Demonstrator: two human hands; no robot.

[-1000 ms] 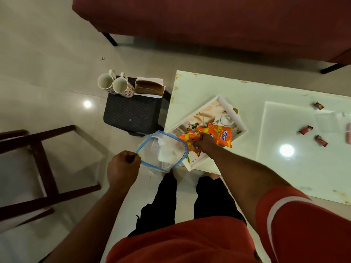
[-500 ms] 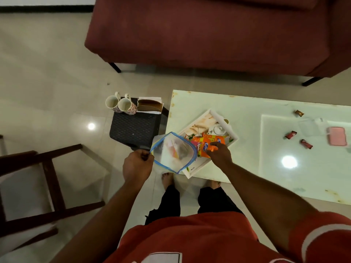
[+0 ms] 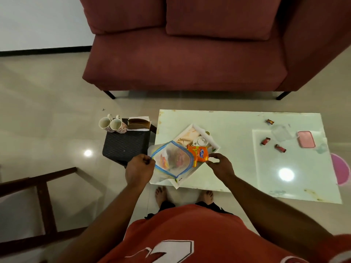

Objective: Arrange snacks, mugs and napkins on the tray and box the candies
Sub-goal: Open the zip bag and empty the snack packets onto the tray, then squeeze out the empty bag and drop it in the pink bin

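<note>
My left hand (image 3: 139,168) pinches the left rim of a clear zip bag (image 3: 171,158) with a blue edge and coloured snacks inside, held over the white tray's (image 3: 206,132) near end. Orange snack packets (image 3: 199,153) lie on the tray beside the bag. My right hand (image 3: 221,165) is at the packets' lower right corner, fingers apart. Two floral mugs (image 3: 111,125) and a napkin holder (image 3: 138,123) stand on a black stool (image 3: 125,147). Three wrapped candies (image 3: 265,141) lie on the table near a clear box (image 3: 281,132) and its pink lid (image 3: 306,139).
The white low table (image 3: 237,168) stands in front of a dark red sofa (image 3: 186,59). A wooden chair frame (image 3: 43,198) is at the left. A pink round thing (image 3: 340,168) shows past the table's right edge. My bare feet are at the table's near edge.
The orange packets moved from my right hand's grip onto the tray, and its fingers have loosened. The bag rose over the tray's near end. The camera tilted up toward the sofa.
</note>
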